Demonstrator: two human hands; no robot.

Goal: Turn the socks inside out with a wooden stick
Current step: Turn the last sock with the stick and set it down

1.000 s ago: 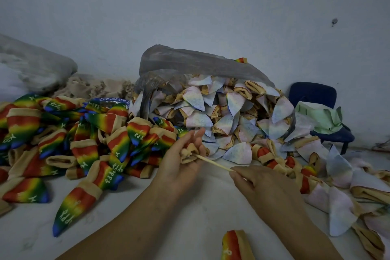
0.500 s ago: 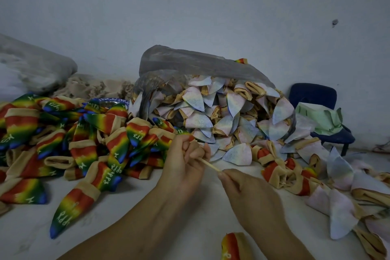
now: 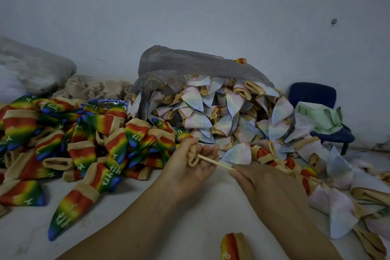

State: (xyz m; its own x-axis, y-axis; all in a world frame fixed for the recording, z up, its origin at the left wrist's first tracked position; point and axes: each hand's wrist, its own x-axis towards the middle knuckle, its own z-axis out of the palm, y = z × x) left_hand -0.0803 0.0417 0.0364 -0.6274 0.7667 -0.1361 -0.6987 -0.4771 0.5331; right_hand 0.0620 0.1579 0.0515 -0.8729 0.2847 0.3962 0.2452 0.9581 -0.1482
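While the left hand (image 3: 190, 172) grips a bunched beige sock (image 3: 192, 156) at centre, a thin wooden stick (image 3: 215, 162) runs from the sock rightward to the right hand (image 3: 272, 188), which pinches its near end. Stick's far tip is hidden inside the sock; the sock's shape is hard to make out.

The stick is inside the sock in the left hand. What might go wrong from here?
The tip of the wooden stick is hidden inside the bunched sock that the left hand grips; a hard push might pierce the fabric or jab the palm.
The right hand pinches the thin stick away from the sock, so it might bend or slip.
The rainbow socks and the pale socks lie close together; the turned sock might land in the wrong heap.
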